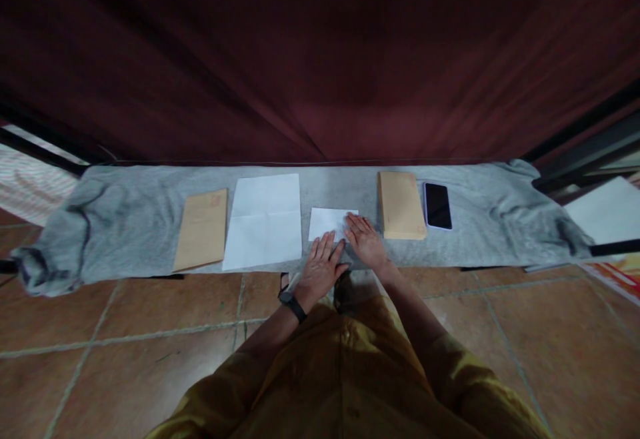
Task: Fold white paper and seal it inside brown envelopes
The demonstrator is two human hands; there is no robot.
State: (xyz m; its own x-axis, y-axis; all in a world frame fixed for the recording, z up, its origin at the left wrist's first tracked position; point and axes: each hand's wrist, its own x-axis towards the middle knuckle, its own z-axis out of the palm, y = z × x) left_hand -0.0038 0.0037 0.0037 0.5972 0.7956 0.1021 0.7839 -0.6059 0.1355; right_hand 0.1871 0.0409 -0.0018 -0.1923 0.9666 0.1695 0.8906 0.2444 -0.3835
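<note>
A small white sheet, apparently folded paper (327,219), lies on the grey cloth in front of me. My left hand (321,269), with a black watch at the wrist, rests its outstretched fingers on the paper's near edge. My right hand (366,241) lies flat across the right end of the paper, fingers extended, covering that corner. Left of it is a larger white sheet (265,222) with crease lines. To the right stands a stack of brown envelopes (401,204).
The grey cloth (493,219) covers a narrow bench. A brown envelope (203,229) lies at the left, and a phone (439,206) with a dark screen beside the envelope stack. A dark red curtain (320,79) hangs behind. More white paper (607,215) sits at the far right.
</note>
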